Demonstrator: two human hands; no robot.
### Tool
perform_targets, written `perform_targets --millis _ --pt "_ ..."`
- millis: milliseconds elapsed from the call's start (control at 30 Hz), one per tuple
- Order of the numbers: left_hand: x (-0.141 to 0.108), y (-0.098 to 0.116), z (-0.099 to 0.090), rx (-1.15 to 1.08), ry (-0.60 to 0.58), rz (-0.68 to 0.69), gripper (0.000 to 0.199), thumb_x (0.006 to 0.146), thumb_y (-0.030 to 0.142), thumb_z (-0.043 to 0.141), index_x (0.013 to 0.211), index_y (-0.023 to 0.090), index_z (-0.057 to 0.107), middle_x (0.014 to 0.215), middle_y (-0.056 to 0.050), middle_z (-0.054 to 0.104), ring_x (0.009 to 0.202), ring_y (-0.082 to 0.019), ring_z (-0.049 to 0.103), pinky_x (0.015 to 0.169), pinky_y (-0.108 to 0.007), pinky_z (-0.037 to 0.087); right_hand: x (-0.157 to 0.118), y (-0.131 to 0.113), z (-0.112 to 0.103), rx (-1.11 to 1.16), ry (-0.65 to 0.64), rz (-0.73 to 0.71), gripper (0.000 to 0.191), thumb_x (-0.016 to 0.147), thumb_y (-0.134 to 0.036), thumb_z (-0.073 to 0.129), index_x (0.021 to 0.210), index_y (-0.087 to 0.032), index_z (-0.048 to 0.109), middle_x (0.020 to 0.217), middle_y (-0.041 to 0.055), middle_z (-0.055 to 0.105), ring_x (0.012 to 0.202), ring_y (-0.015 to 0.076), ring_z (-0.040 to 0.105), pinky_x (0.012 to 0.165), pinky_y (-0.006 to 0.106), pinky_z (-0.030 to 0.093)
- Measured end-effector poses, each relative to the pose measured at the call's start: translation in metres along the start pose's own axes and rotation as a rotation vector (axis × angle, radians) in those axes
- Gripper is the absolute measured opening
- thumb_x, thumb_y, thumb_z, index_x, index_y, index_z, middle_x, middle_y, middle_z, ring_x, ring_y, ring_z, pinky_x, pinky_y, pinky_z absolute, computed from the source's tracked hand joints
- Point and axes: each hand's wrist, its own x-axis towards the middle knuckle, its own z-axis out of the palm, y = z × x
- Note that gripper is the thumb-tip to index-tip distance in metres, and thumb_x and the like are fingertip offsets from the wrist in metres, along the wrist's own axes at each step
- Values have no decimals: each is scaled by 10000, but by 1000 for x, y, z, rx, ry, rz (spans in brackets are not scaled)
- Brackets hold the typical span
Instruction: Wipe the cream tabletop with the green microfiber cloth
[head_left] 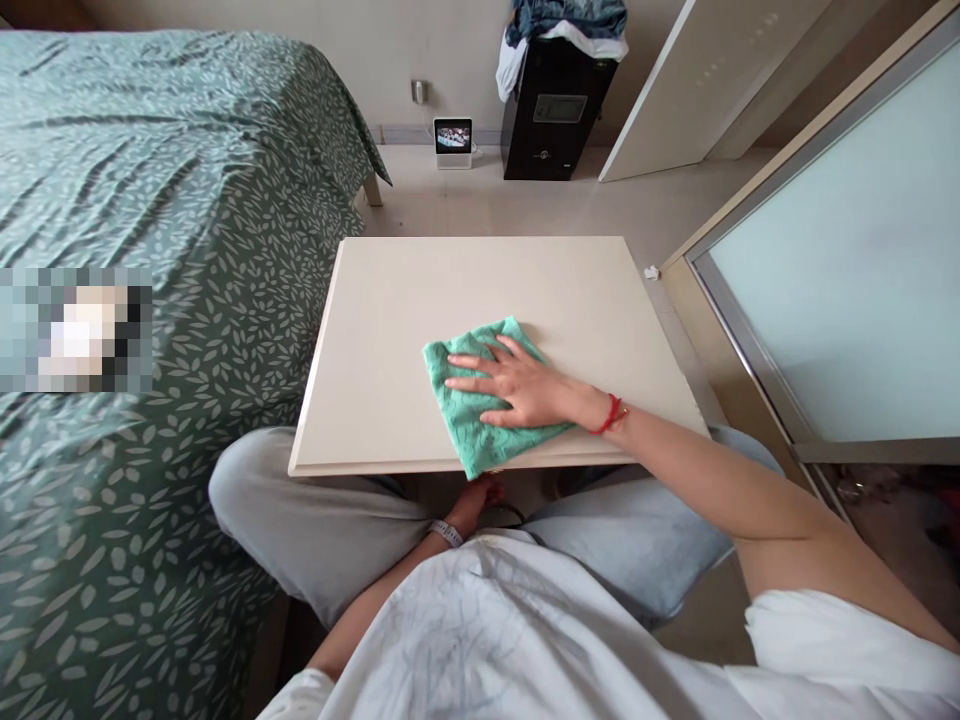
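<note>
A green cloth (465,410) lies spread on the cream tabletop (382,330), one corner hanging over the near edge. On top of it my right hand (517,385) rests flat with its fingers spread, a red string bracelet at the wrist. My left hand (480,500) is low between my knees, just under the table's near edge. Its fingers are mostly hidden there, so whether they hold anything does not show. A pale watch or band circles the left wrist.
A bed with a green leaf-print cover (225,200) stands close on the left. Beyond the table are a small screen (453,140) and a black cabinet (547,120) with clothes on top. A frosted sliding door (840,270) is on the right.
</note>
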Motion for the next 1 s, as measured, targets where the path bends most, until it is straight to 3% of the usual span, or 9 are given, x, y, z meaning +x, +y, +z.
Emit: perform_targets --millis 300,433,533,733,833,1000 --pt "0 2 -1 12 16 -6 223 631 242 436 780 111 540 716 -92 598 612 -129 555 615 -237 396 89 117 -30 -30 144 369 769 1159 -570 494 1864 -264 523 1982 173 352 1725 607 346 1323 879 250" --pt "1 2 -1 13 21 -15 224 632 234 430 784 109 537 720 -95 599 598 -124 552 607 -233 396 115 143 -41 -48 148 496 790 1153 -552 459 1888 -262 473 2004 154 299 1734 617 322 1316 901 244" --pt "1 2 -1 16 25 -18 224 636 231 423 788 113 538 714 -91 600 600 -124 553 608 -231 397 126 150 -45 -36 188 587 793 1154 -553 426 1880 -241 481 2000 159 305 1737 610 327 1324 897 235" --pt "-2 5 0 14 20 -7 234 624 237 451 800 114 544 706 -86 597 593 -122 546 581 -221 390 114 125 -37 -15 203 614 823 1157 -559 435 1898 -202 447 2004 193 277 1754 626 303 1336 930 181" --pt "-4 6 0 11 17 1 241 636 236 440 815 113 543 721 -88 595 599 -114 543 585 -215 389 83 91 -27 -36 153 506 804 1162 -549 463 1899 -228 455 2011 174 269 1759 621 311 1344 928 201" --pt "-5 6 1 38 21 -3 227 645 230 433 816 118 531 734 -85 589 621 -116 544 600 -219 388 9 15 -6 -79 56 290 773 1154 -502 567 1883 -256 498 1997 156 319 1747 567 394 1397 869 212"
